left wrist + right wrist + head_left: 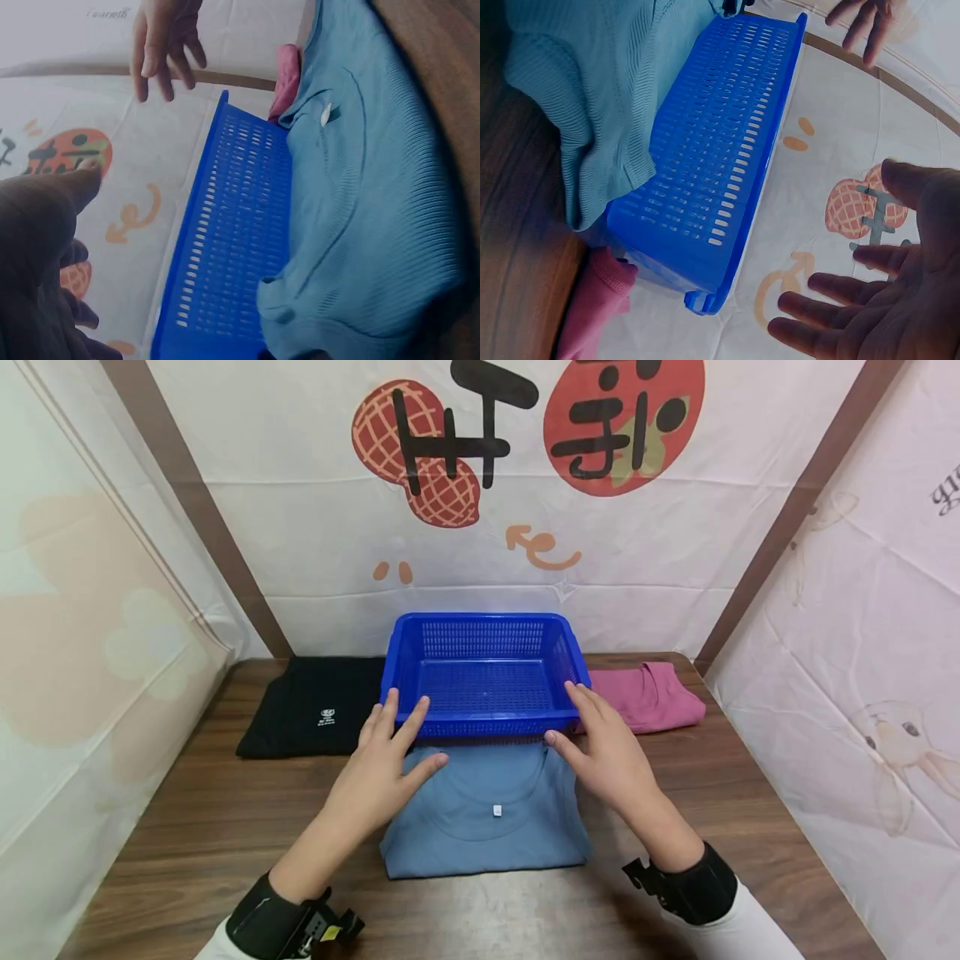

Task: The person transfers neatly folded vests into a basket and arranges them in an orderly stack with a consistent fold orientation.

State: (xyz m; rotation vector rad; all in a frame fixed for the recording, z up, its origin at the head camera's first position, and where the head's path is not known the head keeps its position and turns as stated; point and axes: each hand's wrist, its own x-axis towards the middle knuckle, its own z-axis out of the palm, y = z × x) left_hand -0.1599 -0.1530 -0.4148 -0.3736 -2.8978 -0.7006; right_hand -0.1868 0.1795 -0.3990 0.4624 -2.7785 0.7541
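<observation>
Both hands are held out with fingers spread, and neither holds anything. My left hand (386, 767) is over the left edge of a folded blue shirt (487, 827), near the front left corner of a blue plastic basket (487, 725). On the other side, my right hand (609, 752) hovers by the basket's front right corner. In the wrist views both hands appear raised apart from the basket wall (232, 225) and the shirt (600, 97). The shirt lies in front of the basket, collar toward it, with a small white label. Nothing is visible inside the basket.
A folded black garment (315, 706) with a white print lies left of the basket. At its right is a folded pink garment (652, 697), partly behind the basket. The wooden table (187, 835) is bordered by printed white fabric walls (300, 527) at the back and sides.
</observation>
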